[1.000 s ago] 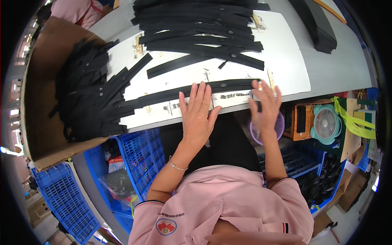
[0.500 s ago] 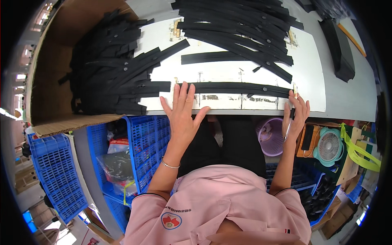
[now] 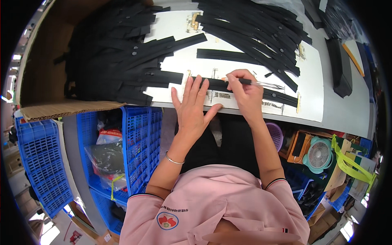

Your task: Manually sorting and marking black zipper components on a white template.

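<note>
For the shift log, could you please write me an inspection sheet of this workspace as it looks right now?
Surface: white sheet on a grey table, marked along its near edge.
Job's things: one black strip lies crosswise under both hands; a clear pen points right.
Clutter: strip pile at the back, more strips in a cardboard box on the left.
Grippers: left hand flat, pressing the strip; right hand closed on the pen.
Cables: nothing seen.
Surroundings: blue crates, a purple basket and a small fan under the table.
</note>
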Demonstrator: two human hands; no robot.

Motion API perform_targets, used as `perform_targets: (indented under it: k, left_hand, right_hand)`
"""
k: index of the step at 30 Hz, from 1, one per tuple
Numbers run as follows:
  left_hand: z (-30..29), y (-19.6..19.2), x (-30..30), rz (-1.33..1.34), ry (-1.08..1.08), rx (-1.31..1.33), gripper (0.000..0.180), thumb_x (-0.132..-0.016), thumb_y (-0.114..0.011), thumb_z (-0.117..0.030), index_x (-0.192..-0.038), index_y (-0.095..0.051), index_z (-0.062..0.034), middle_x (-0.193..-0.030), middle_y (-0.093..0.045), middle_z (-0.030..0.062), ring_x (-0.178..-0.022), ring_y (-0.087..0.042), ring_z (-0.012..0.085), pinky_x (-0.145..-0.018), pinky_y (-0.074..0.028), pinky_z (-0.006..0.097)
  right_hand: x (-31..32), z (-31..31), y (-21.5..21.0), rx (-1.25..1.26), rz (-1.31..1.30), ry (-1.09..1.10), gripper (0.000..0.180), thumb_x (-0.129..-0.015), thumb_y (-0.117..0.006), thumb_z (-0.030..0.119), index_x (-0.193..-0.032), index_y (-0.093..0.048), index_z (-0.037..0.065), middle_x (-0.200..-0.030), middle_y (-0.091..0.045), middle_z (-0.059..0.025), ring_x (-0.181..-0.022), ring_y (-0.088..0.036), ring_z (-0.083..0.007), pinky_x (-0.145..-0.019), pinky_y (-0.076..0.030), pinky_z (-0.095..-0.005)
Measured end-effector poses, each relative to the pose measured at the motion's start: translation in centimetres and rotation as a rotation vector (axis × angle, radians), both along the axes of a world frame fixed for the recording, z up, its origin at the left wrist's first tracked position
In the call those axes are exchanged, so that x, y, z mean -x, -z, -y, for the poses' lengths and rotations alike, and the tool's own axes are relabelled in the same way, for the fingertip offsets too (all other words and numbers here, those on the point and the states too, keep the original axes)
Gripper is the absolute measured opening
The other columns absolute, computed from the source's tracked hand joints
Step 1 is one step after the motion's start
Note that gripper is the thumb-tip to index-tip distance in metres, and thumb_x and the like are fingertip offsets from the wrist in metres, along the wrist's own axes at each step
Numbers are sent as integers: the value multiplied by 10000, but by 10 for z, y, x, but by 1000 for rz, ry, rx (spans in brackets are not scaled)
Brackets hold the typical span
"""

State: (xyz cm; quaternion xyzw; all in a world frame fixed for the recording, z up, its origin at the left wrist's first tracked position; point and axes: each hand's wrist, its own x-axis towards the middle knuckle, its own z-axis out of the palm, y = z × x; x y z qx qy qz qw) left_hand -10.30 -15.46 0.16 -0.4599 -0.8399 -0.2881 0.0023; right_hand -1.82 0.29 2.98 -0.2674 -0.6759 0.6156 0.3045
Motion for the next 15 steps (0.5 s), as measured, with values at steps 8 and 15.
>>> perform_targets:
  k: [8,15]
  left_hand:
    - [1,0,0,0,3,-16,759,-872,-774,-421,-1496,-509,-79,-1574,-466,116,-1510,-362,304,-1201,-100,653]
    - [2,1,2,-6,3,-18,766,-869,-772,-427,-1500,-506,-84,-1580,-461,108,-1511,-362,288,-1202,-104,649]
  right_hand:
    - [13,6,21,-85,120,-25,128,-992,-672,122,-1002,-679,-5,-808,-668,6,-698,-591,-34,-620,-471,-215]
    - [15,9,18,-204,193,-18,130,-992,-679,129,-1013,-680,1,-791,-670,-9,-660,-542,-35,-587,-443,-224]
